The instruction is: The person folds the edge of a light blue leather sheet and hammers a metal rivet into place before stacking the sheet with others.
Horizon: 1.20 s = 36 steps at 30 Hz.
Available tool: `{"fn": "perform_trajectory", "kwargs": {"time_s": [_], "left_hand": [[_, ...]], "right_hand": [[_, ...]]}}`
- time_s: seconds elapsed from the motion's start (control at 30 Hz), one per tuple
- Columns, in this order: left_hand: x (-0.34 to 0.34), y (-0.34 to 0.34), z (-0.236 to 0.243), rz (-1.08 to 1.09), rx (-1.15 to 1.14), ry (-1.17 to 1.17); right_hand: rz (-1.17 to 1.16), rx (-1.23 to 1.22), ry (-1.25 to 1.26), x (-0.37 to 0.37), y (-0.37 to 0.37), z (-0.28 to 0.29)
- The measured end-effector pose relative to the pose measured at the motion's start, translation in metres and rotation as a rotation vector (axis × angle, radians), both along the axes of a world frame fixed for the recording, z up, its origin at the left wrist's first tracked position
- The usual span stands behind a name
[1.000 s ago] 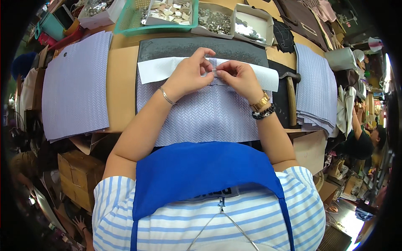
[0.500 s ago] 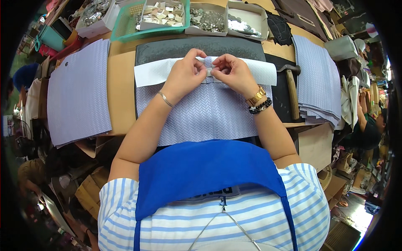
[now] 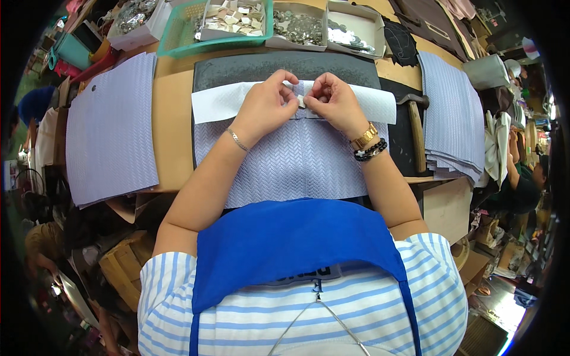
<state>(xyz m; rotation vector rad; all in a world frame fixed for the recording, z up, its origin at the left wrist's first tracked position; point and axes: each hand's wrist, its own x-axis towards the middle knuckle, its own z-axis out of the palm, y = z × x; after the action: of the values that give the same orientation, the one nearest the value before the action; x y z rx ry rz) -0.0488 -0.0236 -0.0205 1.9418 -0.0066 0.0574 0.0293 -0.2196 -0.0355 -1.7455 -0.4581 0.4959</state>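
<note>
**Small pale piece [image 3: 301, 102] is not yet released**

Over lilac panel [image 3: 297, 160] at the surface's [image 3: 172, 113] front edge, fingers of right hand [image 3: 337, 107] pinch it; those of left hand [image 3: 270, 108] curl close, grip unclear. White strip [image 3: 221, 103] already lies across.

Head-mounted fisheye view, facing downward at close range. The tabletop [image 3: 172, 118] lies in the upper half.
</note>
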Motion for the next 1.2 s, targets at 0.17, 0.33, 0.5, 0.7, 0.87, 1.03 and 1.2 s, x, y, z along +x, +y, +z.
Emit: {"fn": "perform_trajectory", "kwargs": {"time_s": [0.17, 0.33, 0.5, 0.7, 0.87, 1.03, 1.2], "left_hand": [[0.003, 0.004, -0.001, 0.016, -0.025, 0.044], [0.003, 0.001, -0.001, 0.021, 0.02, 0.009], [0.002, -0.004, 0.001, 0.044, 0.113, -0.005], [-0.002, -0.004, 0.001, 0.053, 0.181, -0.021], [-0.005, -0.004, 0.002, 0.073, 0.23, -0.013], [0.0, 0.003, 0.001, 0.054, 0.144, 0.034], [0.001, 0.001, 0.002, 0.065, 0.155, 0.03]], "right_hand": [[0.012, -0.008, -0.001, -0.001, 0.003, 0.004], [0.029, -0.056, -0.025, 0.001, 0.003, 0.005], [0.029, -0.238, -0.209, 0.0, 0.006, 0.013], [0.046, -0.13, -0.111, 0.003, 0.001, 0.005], [0.077, -0.126, -0.03, 0.005, 0.002, 0.01], [0.12, -0.144, -0.06, 0.004, 0.003, 0.011], [0.056, -0.258, -0.196, 0.003, 0.008, 0.007]]}}
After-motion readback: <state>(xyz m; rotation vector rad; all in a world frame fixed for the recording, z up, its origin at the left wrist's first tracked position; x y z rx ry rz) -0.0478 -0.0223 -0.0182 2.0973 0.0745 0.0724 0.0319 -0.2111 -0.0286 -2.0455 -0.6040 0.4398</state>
